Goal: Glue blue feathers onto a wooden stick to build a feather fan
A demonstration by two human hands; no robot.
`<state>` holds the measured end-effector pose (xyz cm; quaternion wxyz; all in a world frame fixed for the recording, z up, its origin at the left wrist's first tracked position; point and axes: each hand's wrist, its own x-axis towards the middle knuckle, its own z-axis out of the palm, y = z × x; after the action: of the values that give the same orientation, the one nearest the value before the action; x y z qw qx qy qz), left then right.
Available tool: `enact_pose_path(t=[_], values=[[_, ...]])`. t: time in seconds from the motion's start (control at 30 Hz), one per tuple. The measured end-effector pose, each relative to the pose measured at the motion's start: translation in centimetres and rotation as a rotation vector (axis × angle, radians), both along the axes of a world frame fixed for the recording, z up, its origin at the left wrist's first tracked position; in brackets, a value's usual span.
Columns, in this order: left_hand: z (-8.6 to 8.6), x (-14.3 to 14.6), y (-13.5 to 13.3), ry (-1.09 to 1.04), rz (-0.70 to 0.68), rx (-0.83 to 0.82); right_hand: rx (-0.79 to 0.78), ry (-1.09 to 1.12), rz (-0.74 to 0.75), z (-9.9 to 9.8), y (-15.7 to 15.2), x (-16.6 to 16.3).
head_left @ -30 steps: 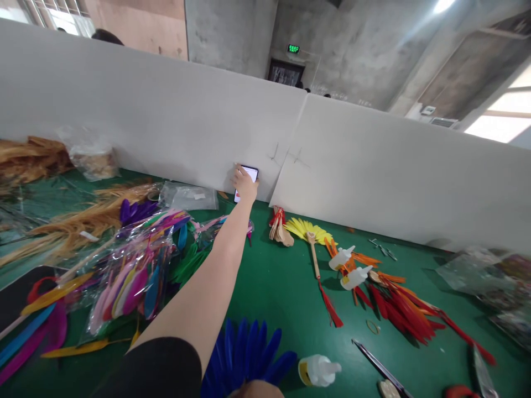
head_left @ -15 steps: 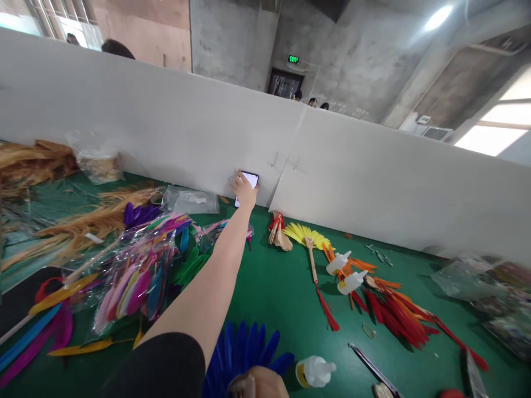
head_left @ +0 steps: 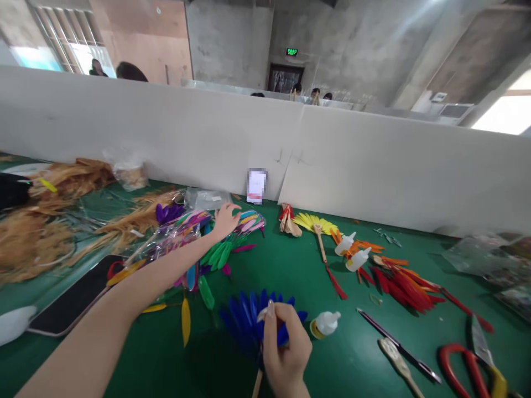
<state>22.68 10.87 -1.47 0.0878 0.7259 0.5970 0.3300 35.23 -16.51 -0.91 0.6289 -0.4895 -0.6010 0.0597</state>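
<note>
My left hand (head_left: 224,219) hovers with fingers spread over a clear bag of mixed coloured feathers (head_left: 194,243), holding nothing. A phone (head_left: 256,186) leans against the white partition (head_left: 373,166) just beyond it. My right hand (head_left: 286,351) is closed on the wooden stick of a blue feather fan (head_left: 253,320) near the front of the green table (head_left: 290,265). A small white glue bottle (head_left: 326,324) lies right beside the fan.
A yellow feather fan (head_left: 314,225), two more glue bottles (head_left: 352,251) and red and orange feathers (head_left: 398,287) lie to the right. Red-handled scissors (head_left: 468,359) sit at the front right. Straw-coloured feathers (head_left: 62,221) and a black pad (head_left: 66,301) fill the left. People sit behind the partition.
My left hand let go of the phone at the partition and drew back to the feather bag. My right hand came up into view with the blue fan.
</note>
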Motion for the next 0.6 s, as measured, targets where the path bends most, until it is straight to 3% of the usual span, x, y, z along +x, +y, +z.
enact_pose_path(t=[0.1, 0.3, 0.53, 0.6], values=[[-0.3, -5.2, -4.7, 0.025, -0.071, -0.009, -0.013, 0.025, 0.02, 0.0, 0.2, 0.0], [-1.3, -13.4, -10.7, 0.087, 0.061, 0.045, -0.089, 0.202, 0.027, 0.3, 0.1, -0.5], [-3.5, -15.8, -12.3, 0.174, 0.227, 0.041, -0.126, 0.219, 0.027, -0.2, 0.1, -0.4], [-3.8, -16.0, -12.5, 0.193, 0.237, 0.022, -0.163, 0.245, 0.102, 0.1, 0.3, -0.3]])
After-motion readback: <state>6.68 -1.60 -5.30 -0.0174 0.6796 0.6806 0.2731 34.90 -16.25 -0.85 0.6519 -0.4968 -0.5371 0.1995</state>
